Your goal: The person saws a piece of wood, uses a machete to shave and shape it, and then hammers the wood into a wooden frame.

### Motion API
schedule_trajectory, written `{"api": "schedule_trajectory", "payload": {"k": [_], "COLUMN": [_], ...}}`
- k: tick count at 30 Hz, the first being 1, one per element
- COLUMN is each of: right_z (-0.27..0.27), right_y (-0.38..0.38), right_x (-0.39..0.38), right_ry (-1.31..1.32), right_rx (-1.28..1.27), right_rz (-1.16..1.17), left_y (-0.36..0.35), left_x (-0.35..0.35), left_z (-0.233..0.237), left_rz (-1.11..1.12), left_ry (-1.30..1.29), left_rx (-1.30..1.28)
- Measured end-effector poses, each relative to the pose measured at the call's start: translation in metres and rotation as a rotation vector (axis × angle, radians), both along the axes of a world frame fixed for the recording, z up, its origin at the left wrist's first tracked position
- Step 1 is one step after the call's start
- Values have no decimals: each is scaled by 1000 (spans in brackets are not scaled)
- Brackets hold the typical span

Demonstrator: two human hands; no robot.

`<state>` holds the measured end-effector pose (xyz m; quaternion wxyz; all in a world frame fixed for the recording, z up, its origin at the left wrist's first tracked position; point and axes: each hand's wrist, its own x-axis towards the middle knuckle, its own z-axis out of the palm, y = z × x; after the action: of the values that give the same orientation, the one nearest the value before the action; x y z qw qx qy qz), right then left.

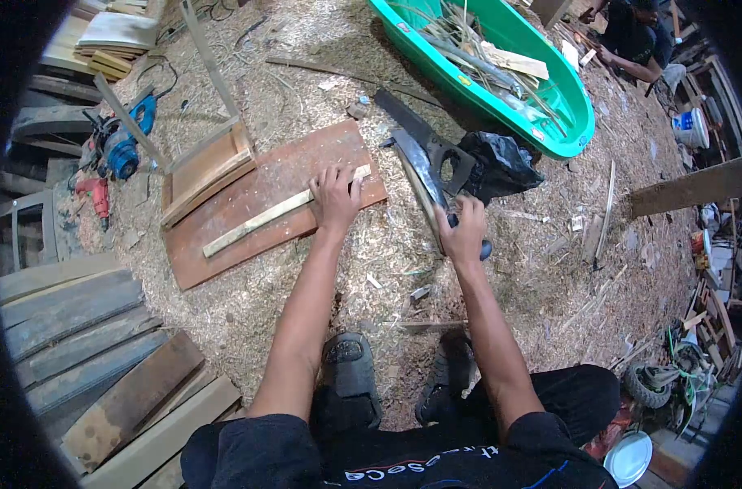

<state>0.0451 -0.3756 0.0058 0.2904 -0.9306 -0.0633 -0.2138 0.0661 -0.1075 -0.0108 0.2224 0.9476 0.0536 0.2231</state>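
My left hand (336,197) is closed over the upper right part of a pale wooden strip (261,218). The strip lies slantwise across a reddish-brown board (298,159) on the ground. My right hand (465,230) grips the dark handle of a machete (420,165), its blade pointing up and away from me. Along the blade's left side runs a narrow pale edge, perhaps another piece of wood. Just beyond the machete is a handsaw (410,118) with a dark handle. A black plastic bag (501,167) sits to the right of the saw handle.
A green boat-shaped tub (579,130) holds wood scraps. A wooden frame (212,171) rests on the board's left end. Blue power tool (122,155) and red drill (94,198) lie left. Planks (77,318) line the lower left. Another person (636,45) is at upper right.
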Motion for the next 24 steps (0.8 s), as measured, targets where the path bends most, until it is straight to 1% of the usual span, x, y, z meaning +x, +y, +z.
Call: {"api": "schedule_trajectory", "payload": {"k": [1,4,5,8,9,12,13,14,16,17,19,20,21,22,24], "right_z": [6,-3,0,-10,-11,-16,-16,-17,6,3,26,35,33,46,59], "right_y": [7,11,12,22,21,21,18,16,19,23,42,52,60,65,72], "right_x": [10,52,63,85,90,101,106,108,106,108,107,106,107,100,87], "right_ry": [18,298,347,340,340,472,561,592,646,541,427,369,232,260,335], "right_rx": [89,300,357,385,402,274,232,292,413,512,784,919,818,849,850], "right_rz": [-41,-266,-293,-446,-457,-471,-438,-361,-199,-50,59,109,116,111,148], "left_y": [-1,-3,-3,-1,-1,3,6,9,14,20,29,31,33,33,33], "left_x": [0,1,1,0,1,10,15,20,34,44,59,64,70,77,90], "left_z": [-1,-2,-4,2,5,10,10,10,15,17,15,13,9,8,9], "left_rz": [0,-1,6,12,11,-20,-38,-34,-23,-18,-10,-41,-74,-108,-128], "left_ry": [-6,-8,1,9,8,100,105,93,60,94,175,127,78,26,5], "left_rx": [4,17,22,18,15,-27,12,9,6,4,-7,3,11,18,20]}}
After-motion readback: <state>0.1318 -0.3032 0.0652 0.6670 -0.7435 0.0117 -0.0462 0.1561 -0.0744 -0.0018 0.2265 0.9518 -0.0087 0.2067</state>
